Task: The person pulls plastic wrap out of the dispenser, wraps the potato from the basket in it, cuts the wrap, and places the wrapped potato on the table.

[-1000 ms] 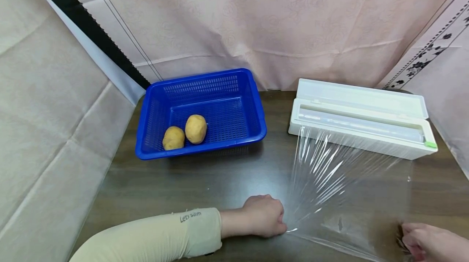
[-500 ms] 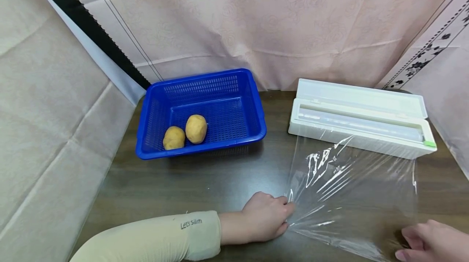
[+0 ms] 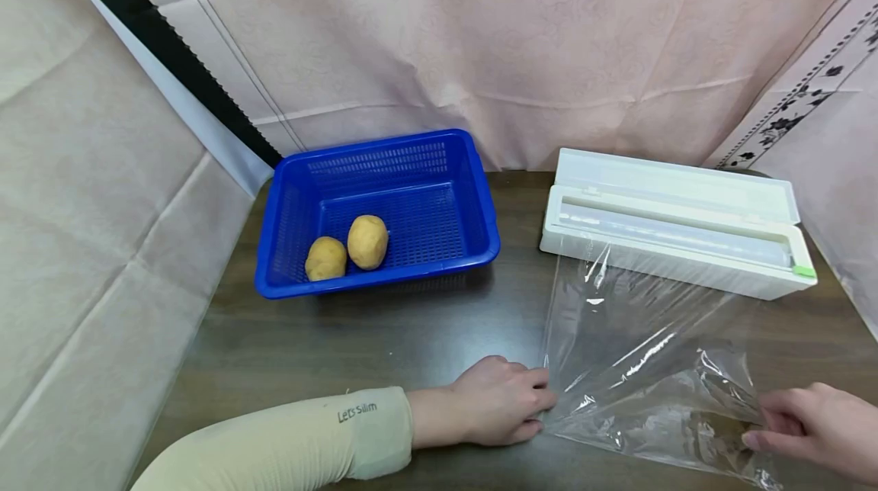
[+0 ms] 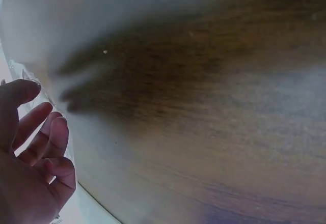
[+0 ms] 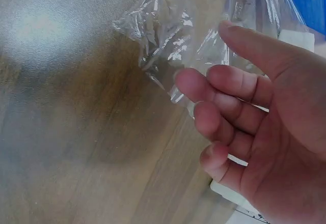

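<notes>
Clear plastic wrap (image 3: 617, 369) stretches from its roll (image 3: 672, 230) in the open white dispenser box (image 3: 675, 184) toward the front of the table. At the sheet's front left corner, my left hand (image 3: 497, 403) touches the edge with relaxed fingers; in the left wrist view, thumb and fingers stand apart beside a bit of the wrap. My right hand (image 3: 812, 430) is by the front right corner, palm turned up and fingers loosely bent. The right wrist view has the crumpled wrap (image 5: 163, 35) just past the fingertips, with the thumb held apart.
A blue plastic basket (image 3: 439, 271) with two potatoes (image 3: 366, 242) in it stands at the back left of the dark wooden table (image 3: 309, 354). Light patterned cloth (image 3: 439, 33) hangs behind and at both sides. A green piece (image 3: 805, 271) sits at the box's right end.
Both hands have loosened from curled fists to relaxed fingers. The wrap's front right part has slackened and crumpled inward, and the right hand has shifted slightly up. Box and basket have not moved.
</notes>
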Available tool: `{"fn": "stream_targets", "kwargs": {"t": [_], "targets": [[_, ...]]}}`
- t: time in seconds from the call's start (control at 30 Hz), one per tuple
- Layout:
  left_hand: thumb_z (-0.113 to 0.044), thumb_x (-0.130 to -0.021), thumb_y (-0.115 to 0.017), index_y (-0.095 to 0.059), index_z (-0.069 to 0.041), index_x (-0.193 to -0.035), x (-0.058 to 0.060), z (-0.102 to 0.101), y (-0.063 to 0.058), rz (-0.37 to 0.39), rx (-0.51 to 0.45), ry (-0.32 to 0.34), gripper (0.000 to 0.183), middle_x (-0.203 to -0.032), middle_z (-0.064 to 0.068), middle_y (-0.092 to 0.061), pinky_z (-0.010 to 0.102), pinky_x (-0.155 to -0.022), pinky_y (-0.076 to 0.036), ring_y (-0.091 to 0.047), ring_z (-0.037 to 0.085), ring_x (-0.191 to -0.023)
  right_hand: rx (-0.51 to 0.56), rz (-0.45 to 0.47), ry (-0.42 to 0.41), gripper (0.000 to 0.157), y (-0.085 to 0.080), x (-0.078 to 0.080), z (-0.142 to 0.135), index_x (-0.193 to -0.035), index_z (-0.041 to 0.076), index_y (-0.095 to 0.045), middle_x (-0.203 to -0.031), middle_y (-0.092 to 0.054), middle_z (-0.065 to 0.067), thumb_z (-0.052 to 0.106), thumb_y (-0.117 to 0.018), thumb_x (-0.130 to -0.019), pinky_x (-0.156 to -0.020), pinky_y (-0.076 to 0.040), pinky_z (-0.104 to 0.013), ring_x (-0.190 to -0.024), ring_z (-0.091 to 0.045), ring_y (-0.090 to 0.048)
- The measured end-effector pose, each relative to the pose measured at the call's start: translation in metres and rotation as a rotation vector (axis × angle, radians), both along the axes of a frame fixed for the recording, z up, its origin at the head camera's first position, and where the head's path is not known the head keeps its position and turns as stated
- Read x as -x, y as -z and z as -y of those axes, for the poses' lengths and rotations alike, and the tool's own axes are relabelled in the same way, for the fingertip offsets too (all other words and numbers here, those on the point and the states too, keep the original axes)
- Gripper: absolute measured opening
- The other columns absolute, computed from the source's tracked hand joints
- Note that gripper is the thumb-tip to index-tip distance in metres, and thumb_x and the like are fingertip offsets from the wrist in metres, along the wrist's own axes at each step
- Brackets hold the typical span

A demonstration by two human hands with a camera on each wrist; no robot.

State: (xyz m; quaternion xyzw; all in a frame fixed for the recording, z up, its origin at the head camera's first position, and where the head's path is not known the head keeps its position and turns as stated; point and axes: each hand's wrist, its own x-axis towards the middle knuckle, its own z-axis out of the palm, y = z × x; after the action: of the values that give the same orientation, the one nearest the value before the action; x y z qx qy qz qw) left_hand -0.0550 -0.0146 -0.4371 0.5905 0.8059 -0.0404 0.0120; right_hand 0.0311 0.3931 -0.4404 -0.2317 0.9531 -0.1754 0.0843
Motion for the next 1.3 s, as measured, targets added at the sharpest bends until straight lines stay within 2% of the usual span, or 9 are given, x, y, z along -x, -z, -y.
{"fn": "stream_targets", "kwargs": {"t": [0.17, 0.33, 0.43, 0.67, 0.8, 0.93, 1.1, 1.2, 1.3], "targets": [[-0.050, -0.090, -0.057, -0.062, -0.033, -0.093, 0.002, 0.000, 0.003, -0.017, 0.007, 0.023, 0.018, -0.095, -0.014, -0.055, 0.023, -0.059, -0.044, -0.059, 0.003, -0.078, 0.095, -0.098, -0.062, 0.046, 0.001, 0.008, 0.002, -0.071, 0.031, -0.040, -0.062, -0.029, 0.029, 0.014, -0.083, -0.071, -0.045, -0.021, -0.008, -0.052, 0.014, -0.023], [-0.045, -0.096, -0.050, -0.062, -0.033, -0.091, 0.004, -0.001, 0.006, -0.014, -0.030, 0.031, 0.018, -0.091, -0.015, -0.055, 0.023, -0.057, -0.044, -0.059, 0.002, -0.076, 0.189, -0.100, -0.113, 0.048, 0.004, 0.012, 0.005, -0.082, 0.029, -0.044, -0.067, -0.038, 0.030, 0.006, -0.083, -0.069, -0.048, -0.024, -0.006, -0.055, 0.016, -0.032], [-0.044, -0.096, -0.050, -0.061, -0.032, -0.093, 0.006, -0.001, 0.006, -0.006, -0.043, 0.025, 0.017, -0.090, -0.015, -0.055, 0.023, -0.057, -0.044, -0.059, 0.003, -0.075, 0.202, -0.085, -0.109, 0.046, 0.007, 0.011, 0.006, -0.084, 0.028, -0.044, -0.067, -0.039, 0.030, 0.010, -0.083, -0.071, -0.048, -0.025, -0.006, -0.056, 0.015, -0.034], [-0.050, -0.089, -0.060, -0.059, -0.030, -0.105, 0.011, -0.005, 0.003, 0.014, -0.020, -0.008, 0.026, -0.092, -0.013, -0.053, 0.024, -0.061, -0.046, -0.057, 0.003, -0.075, 0.146, 0.070, -0.053, 0.035, 0.012, 0.008, 0.004, -0.084, 0.029, -0.043, -0.065, -0.036, 0.029, 0.019, -0.076, -0.082, -0.046, -0.028, -0.015, -0.053, 0.013, -0.032], [-0.052, -0.087, -0.061, -0.058, -0.030, -0.106, 0.015, -0.005, 0.004, 0.024, -0.007, -0.024, 0.029, -0.092, -0.013, -0.052, 0.024, -0.062, -0.047, -0.057, 0.002, -0.076, 0.168, 0.078, -0.057, 0.034, 0.013, 0.008, 0.004, -0.084, 0.027, -0.044, -0.066, -0.037, 0.028, 0.017, -0.076, -0.082, -0.046, -0.027, -0.015, -0.053, 0.013, -0.034], [-0.052, -0.086, -0.062, -0.058, -0.031, -0.104, 0.017, -0.005, 0.004, 0.031, 0.003, -0.036, 0.029, -0.093, -0.013, -0.052, 0.024, -0.061, -0.046, -0.057, 0.002, -0.076, 0.158, 0.024, -0.038, 0.036, 0.012, 0.010, 0.005, -0.083, 0.029, -0.044, -0.066, -0.038, 0.028, 0.016, -0.077, -0.080, -0.047, -0.026, -0.013, -0.053, 0.012, -0.035], [-0.053, -0.087, -0.061, -0.059, -0.031, -0.105, 0.019, -0.006, 0.002, 0.036, -0.015, -0.056, 0.029, -0.095, -0.013, -0.053, 0.025, -0.063, -0.047, -0.057, 0.003, -0.077, 0.103, -0.094, 0.037, 0.037, 0.009, 0.016, 0.006, -0.084, 0.030, -0.050, -0.068, -0.042, 0.029, 0.014, -0.081, -0.074, -0.048, -0.028, -0.010, -0.055, 0.012, -0.038], [-0.052, -0.087, -0.061, -0.059, -0.030, -0.107, 0.022, -0.007, 0.000, 0.028, -0.034, -0.064, 0.030, -0.098, -0.013, -0.054, 0.025, -0.066, -0.048, -0.057, 0.003, -0.080, 0.034, -0.240, 0.065, 0.038, 0.007, 0.021, 0.006, -0.088, 0.029, -0.058, -0.076, -0.050, 0.027, 0.017, -0.087, -0.065, -0.053, -0.033, -0.009, -0.063, 0.009, -0.046], [-0.050, -0.088, -0.060, -0.060, -0.030, -0.108, 0.025, -0.007, -0.003, 0.023, -0.059, -0.067, 0.029, -0.099, -0.012, -0.055, 0.024, -0.065, -0.047, -0.057, 0.004, -0.081, -0.023, -0.391, 0.058, 0.043, 0.007, 0.025, 0.004, -0.095, 0.026, -0.065, -0.088, -0.057, 0.020, 0.026, -0.089, -0.059, -0.065, -0.039, -0.012, -0.077, 0.002, -0.053]]}}
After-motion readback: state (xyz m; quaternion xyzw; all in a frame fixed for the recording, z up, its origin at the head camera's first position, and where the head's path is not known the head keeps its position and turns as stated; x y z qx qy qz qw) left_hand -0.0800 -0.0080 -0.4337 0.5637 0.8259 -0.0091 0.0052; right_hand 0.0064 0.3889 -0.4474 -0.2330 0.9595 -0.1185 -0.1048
